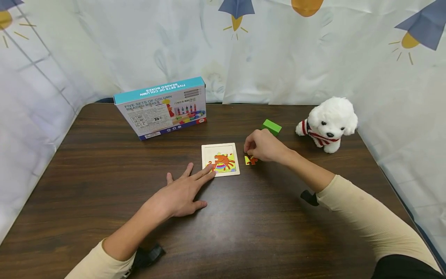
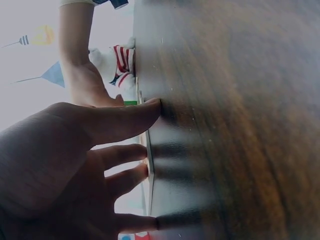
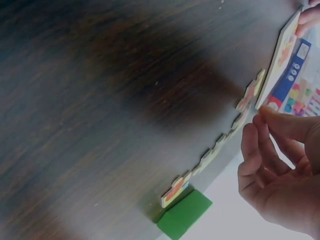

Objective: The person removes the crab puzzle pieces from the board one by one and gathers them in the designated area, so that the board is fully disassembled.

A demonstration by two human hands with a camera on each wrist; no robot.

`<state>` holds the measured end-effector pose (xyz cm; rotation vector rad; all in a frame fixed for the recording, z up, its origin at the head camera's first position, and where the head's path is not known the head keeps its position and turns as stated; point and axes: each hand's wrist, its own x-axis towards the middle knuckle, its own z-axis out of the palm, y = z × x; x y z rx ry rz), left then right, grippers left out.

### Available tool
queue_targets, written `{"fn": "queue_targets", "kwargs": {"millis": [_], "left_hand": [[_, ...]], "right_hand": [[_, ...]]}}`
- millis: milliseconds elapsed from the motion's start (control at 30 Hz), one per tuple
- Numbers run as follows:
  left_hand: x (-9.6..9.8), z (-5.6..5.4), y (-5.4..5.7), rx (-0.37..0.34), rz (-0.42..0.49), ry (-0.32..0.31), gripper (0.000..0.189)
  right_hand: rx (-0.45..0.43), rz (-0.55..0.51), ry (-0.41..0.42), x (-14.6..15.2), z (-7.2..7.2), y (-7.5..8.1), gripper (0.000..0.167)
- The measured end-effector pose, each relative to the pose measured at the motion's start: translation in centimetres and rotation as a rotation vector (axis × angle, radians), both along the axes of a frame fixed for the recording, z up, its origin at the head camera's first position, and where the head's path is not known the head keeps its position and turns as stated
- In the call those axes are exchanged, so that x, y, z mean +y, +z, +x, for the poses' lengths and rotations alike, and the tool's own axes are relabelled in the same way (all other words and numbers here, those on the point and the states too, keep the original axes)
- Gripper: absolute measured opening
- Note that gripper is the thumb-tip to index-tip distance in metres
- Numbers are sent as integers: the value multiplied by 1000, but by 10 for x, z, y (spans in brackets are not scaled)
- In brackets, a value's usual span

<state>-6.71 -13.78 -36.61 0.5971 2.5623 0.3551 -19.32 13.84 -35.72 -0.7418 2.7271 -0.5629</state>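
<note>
My left hand (image 1: 184, 193) lies spread over the table, its fingertips resting on the lower left corner of a square wooden puzzle board (image 1: 219, 146). Part of an orange animal picture shows in the board's recess. To the right of the board, my right hand (image 1: 266, 146) is over loose puzzle pieces (image 1: 251, 160), fingers curled and thumb tip meeting the index finger. Nothing shows between those fingertips in the right wrist view. More puzzle pieces (image 3: 214, 152) lie in a row there, partly hidden under my right hand in the head view.
A green block (image 1: 271, 127) lies just beyond my right hand. At the back left stands a bead toy box (image 1: 163, 108). A white plush dog (image 1: 329, 124) in a striped top sits at the back right. Curtains (image 1: 278, 58) hang behind the dark table (image 1: 90, 186).
</note>
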Motion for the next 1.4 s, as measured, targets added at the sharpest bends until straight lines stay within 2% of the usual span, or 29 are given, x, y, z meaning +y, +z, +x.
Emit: {"fn": "queue_targets", "kwargs": {"millis": [200,433,600,833,1000,1400], "left_hand": [[0,-2,-1,6,1,-4,85],[-2,-3,-1,19,6,-15,85],[-2,-3,-1,19,-6,-21,87],[-2,-2,-1,20,-30,-28,86],[-2,-2,0,13,-37,-24,87],[-2,-2,0,12,-43,-27,88]], "right_hand": [[-16,0,4,-10,2,3,8],[1,-20,69,-32,2,4,7],[-28,-2,98,-53,2,2,5],[-54,59,135,-72,0,0,18],[-53,86,133,-77,0,-1,22],[-46,71,142,-81,-4,-1,20]]}}
